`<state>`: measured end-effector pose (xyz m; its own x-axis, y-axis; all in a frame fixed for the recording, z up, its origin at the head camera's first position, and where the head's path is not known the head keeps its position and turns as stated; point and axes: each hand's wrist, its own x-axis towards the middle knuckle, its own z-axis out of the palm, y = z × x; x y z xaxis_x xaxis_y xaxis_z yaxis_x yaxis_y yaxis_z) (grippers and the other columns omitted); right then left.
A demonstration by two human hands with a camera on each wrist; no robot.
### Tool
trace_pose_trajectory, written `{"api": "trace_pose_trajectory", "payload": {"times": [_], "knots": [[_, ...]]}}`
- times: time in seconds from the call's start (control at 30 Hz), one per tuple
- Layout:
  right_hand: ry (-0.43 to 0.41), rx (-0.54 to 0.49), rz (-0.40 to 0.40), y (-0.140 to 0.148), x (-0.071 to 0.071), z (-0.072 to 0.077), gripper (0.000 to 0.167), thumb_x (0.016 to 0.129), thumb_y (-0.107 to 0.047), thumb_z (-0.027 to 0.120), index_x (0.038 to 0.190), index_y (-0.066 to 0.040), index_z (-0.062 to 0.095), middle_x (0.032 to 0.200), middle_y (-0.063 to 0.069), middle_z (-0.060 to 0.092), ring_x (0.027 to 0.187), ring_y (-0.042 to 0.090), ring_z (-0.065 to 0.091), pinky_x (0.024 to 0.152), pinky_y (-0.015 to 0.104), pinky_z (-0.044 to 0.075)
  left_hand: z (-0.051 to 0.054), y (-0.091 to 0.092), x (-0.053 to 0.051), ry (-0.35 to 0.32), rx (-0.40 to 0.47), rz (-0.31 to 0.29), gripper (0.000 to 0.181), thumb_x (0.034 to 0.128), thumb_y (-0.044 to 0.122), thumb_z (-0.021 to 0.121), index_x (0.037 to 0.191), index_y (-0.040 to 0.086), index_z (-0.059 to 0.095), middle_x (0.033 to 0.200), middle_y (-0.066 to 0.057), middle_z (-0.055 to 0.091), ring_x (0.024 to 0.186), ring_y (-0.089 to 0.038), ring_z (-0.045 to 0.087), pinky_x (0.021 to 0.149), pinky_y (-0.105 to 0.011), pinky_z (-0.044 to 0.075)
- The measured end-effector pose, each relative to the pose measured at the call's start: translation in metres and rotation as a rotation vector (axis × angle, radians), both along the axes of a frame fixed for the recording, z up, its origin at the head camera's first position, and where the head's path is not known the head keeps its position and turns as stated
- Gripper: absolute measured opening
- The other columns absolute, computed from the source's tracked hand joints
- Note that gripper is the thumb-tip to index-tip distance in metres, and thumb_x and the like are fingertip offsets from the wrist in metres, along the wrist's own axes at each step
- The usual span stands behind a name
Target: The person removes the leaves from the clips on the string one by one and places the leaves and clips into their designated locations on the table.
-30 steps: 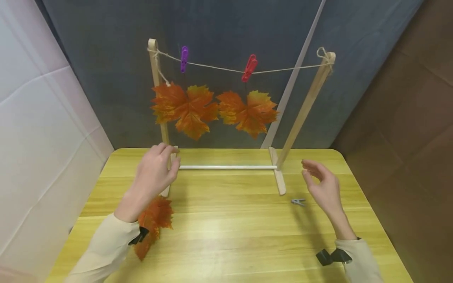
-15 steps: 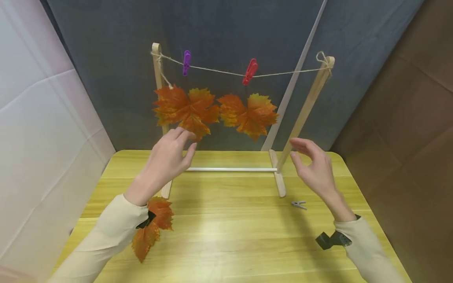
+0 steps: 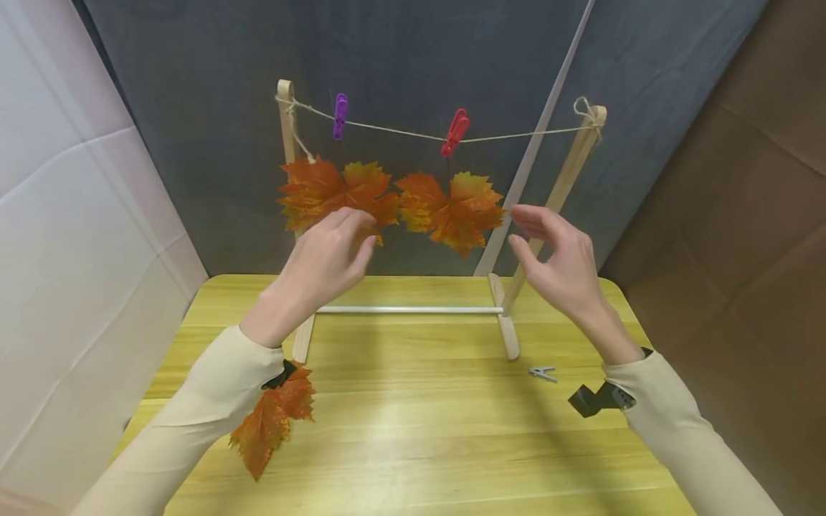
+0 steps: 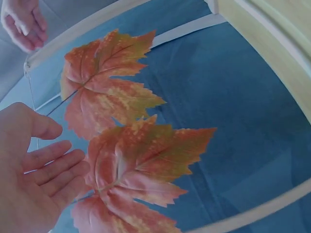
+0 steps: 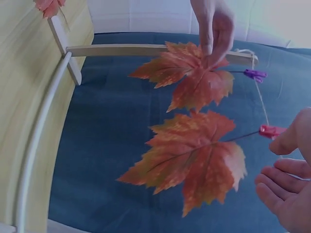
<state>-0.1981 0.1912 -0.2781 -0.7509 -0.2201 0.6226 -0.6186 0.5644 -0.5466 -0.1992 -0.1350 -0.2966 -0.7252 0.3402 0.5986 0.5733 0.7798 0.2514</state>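
Note:
Two orange leaves hang from a string [image 3: 400, 132] between wooden posts. The left leaf [image 3: 310, 193] is under a purple clothespin [image 3: 340, 117], the right leaf [image 3: 448, 208] under a red clothespin [image 3: 455, 133]. My left hand [image 3: 325, 258], fingers relaxed and holding nothing, is in front of the left leaf's lower part in the head view; whether it touches is unclear. My right hand [image 3: 561, 265], loosely bent with a gap between thumb and fingers, is empty beside the right leaf. In the left wrist view my left hand [image 4: 43, 170] shows its palm.
A third leaf [image 3: 267, 423] lies on the table [image 3: 413, 444] below my left forearm. A grey clothespin [image 3: 542, 374] lies at the right, in front of the stand's right foot [image 3: 506, 330]. A white rod [image 3: 406, 310] joins the feet. A dark cloth stands behind.
Both hands have risen and moved inward, the left from the left foot to the left leaf, the right from above the grey clothespin toward the right leaf. Both stay empty.

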Motion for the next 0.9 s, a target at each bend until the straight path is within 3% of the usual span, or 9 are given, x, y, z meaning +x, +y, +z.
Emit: {"api": "trace_pose_trajectory", "payload": {"times": [0.17, 0.5, 0.9], "knots": [[0.014, 0.007, 0.027, -0.011, -0.005, 0.013, 0.037, 0.093, -0.005, 0.067, 0.131, -0.002, 0.065, 0.129, 0.013, 0.069, 0.117, 0.028, 0.067, 0.100, 0.041, 0.053, 0.009, 0.011, -0.010, -0.036, -0.012, -0.018, 0.031, 0.0979, 0.015, 0.062, 0.123, -0.004, 0.064, 0.122, -0.019, 0.068, 0.112, -0.034, 0.065, 0.093, -0.048, 0.055], [0.014, -0.013, 0.051, -0.021, -0.015, 0.032, 0.039, 0.093, -0.006, 0.067, 0.131, -0.001, 0.063, 0.129, 0.013, 0.069, 0.118, 0.026, 0.067, 0.101, 0.038, 0.053, 0.018, 0.024, -0.023, -0.042, -0.020, -0.053, 0.034, 0.0992, 0.017, 0.060, 0.126, -0.004, 0.062, 0.124, -0.019, 0.067, 0.113, -0.035, 0.065, 0.094, -0.049, 0.055], [-0.015, -0.063, 0.044, -0.033, -0.025, 0.051, 0.038, 0.095, -0.009, 0.066, 0.133, -0.005, 0.063, 0.129, 0.010, 0.069, 0.120, 0.021, 0.066, 0.103, 0.034, 0.052, 0.028, 0.039, -0.038, -0.071, -0.006, -0.056, 0.040, 0.0989, 0.017, 0.059, 0.133, -0.004, 0.059, 0.131, -0.020, 0.064, 0.117, -0.036, 0.064, 0.099, -0.049, 0.053]]}}
